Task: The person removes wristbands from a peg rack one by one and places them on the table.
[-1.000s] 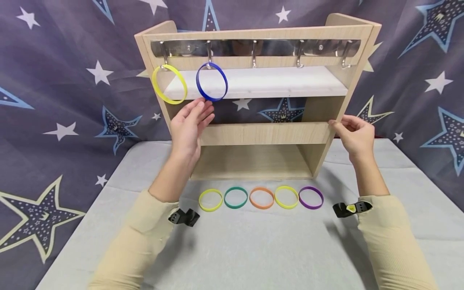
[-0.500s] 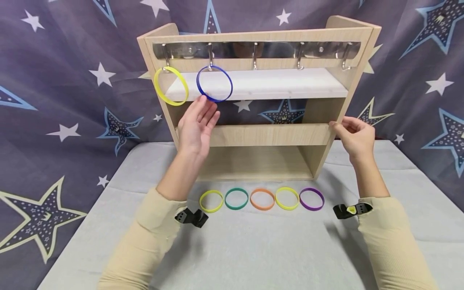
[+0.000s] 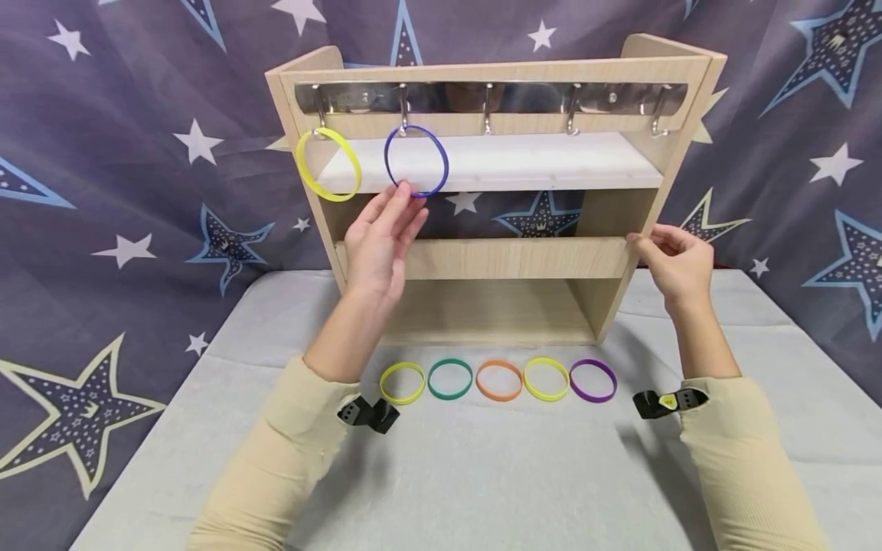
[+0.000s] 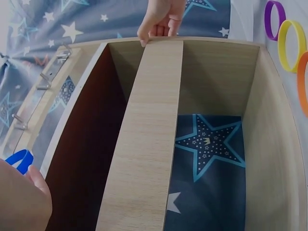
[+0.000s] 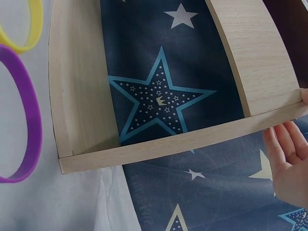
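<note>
A blue silicone wristband [image 3: 444, 172] hangs at the second hook from the left on the metal hook rail [image 3: 530, 98]. At its lower edge my left hand [image 3: 379, 249] pinches it between thumb and fingers. On the leftmost hook, a yellow wristband [image 3: 353, 157] hangs beside it. My right hand [image 3: 678, 264] grips the right side panel of the wooden shelf rack [image 3: 524, 259], thumb in front and fingers behind. In the left wrist view, the blue wristband [image 4: 21, 159] shows partly behind the left hand [image 4: 24, 197].
On the grey-white cloth before the rack lie a yellow wristband [image 3: 403, 399], a green one [image 3: 451, 398], an orange one [image 3: 499, 398], another yellow one [image 3: 547, 398] and a purple one [image 3: 594, 399] in a row. Three hooks to the right hold nothing. A star-patterned curtain [image 3: 138, 321] hangs behind.
My left hand has shifted slightly right, its thumb coming onto the blue wristband. The blue wristband has swung right and turned on its hook. My right hand has stayed in place.
</note>
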A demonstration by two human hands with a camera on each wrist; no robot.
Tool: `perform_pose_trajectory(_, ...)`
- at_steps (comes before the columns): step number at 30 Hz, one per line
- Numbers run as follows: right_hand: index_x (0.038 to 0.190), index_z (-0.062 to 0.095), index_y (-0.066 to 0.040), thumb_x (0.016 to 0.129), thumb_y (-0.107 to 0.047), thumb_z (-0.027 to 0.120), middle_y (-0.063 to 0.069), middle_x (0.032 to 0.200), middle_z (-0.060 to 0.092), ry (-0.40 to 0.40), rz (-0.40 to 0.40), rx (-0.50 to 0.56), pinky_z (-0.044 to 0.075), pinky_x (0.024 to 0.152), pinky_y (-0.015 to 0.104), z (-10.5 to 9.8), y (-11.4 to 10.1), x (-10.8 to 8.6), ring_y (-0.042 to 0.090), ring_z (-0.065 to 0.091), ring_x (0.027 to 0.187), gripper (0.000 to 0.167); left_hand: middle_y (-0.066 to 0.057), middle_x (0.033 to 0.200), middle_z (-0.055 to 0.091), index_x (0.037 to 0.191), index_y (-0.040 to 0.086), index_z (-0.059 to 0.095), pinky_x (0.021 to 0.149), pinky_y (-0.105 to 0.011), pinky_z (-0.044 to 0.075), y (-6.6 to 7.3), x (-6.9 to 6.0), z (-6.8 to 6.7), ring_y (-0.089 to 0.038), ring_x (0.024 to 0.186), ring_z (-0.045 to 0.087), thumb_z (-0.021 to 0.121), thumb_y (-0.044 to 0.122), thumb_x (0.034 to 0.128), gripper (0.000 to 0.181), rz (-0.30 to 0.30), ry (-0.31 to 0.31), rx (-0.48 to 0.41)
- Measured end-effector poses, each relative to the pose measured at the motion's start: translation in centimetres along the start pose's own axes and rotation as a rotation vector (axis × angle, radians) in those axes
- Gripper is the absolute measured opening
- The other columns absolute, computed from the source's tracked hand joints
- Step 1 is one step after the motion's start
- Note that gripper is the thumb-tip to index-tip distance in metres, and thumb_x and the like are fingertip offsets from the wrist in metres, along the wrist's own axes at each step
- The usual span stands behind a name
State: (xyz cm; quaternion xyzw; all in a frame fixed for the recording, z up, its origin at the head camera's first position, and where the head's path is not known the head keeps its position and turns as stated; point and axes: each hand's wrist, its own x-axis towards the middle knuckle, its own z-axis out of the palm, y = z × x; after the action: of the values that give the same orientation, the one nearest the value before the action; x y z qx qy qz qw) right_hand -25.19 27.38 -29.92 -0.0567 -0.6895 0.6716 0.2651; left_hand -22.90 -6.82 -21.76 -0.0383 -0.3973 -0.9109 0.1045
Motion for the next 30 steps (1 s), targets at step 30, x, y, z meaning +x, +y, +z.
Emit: perform_pose_trajectory(30, 0.076, 0.072, -0.023, 0.075, -0.002, 0.074, -0.015, 0.062, 0.067, 0.005, -0.003, 0.028, 0.052, 0.05, 0.009, 0.1, 0.1, 0.0, -0.002, 0.059, 0.058, 0.021, -0.004, 0.079, 0.074, 0.087, 0.005, 0.069, 0.083, -0.027, 0.061, 2.0, -1.2, 1.2, -0.015, 0.078, 0.072, 0.063, 0.009, 0.0918, 0.008, 0.043, 0.007, -0.09)
